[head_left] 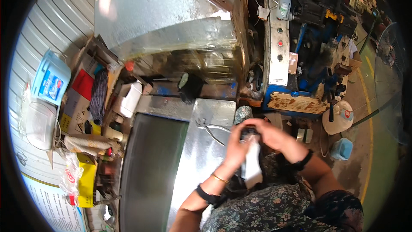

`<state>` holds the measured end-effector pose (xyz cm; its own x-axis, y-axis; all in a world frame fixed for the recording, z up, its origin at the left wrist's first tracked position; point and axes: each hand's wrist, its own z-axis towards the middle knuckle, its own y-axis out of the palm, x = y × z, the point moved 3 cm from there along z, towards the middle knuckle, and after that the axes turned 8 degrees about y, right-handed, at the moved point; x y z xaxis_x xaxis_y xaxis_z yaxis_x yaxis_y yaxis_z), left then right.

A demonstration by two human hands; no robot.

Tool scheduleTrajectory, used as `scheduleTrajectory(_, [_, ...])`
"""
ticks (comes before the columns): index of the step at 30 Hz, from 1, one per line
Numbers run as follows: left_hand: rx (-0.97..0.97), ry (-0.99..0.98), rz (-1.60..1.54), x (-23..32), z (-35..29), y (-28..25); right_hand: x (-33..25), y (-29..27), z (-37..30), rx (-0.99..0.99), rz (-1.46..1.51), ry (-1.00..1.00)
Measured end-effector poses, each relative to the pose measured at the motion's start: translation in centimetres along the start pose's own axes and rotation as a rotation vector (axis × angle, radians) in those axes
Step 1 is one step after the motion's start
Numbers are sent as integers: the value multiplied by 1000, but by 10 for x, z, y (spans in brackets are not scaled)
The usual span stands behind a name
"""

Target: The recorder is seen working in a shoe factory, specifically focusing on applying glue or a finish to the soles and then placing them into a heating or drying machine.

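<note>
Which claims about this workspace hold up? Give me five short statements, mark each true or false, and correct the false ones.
1. The pliers lie on the silver metal sheet. True.
2. The left hand and the right hand are held wide apart. False: they come together around a small dark item.
3. A gold-coloured bracelet is on the right wrist. False: it is on the left wrist.
4. The pale control panel carries a red button. True.
5. The yellow box is on the right side of the picture. False: it is on the left side.
</note>
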<state>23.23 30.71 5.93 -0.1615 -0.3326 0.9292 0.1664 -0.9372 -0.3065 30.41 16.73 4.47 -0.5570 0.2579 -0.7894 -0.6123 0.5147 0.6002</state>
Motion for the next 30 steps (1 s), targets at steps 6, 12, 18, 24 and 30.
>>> scheduleTrajectory(6, [-497,121,-746,71,-15,3,-60,-42,-121,37,-159,587])
scheduleTrajectory(12, [120,-73,548,-131,-43,-87,-2,-29,-194,553,449,295])
scheduleTrajectory(18, [155,36,992,-167,-63,-126,-14,-9,-65,312,459,116])
scheduleTrajectory(24, [154,5,940,-169,-56,-126,-13,-29,191,483,-821,-83])
scheduleTrajectory(30, [128,-21,949,-162,-55,-130,48,-2,400,568,-1306,79])
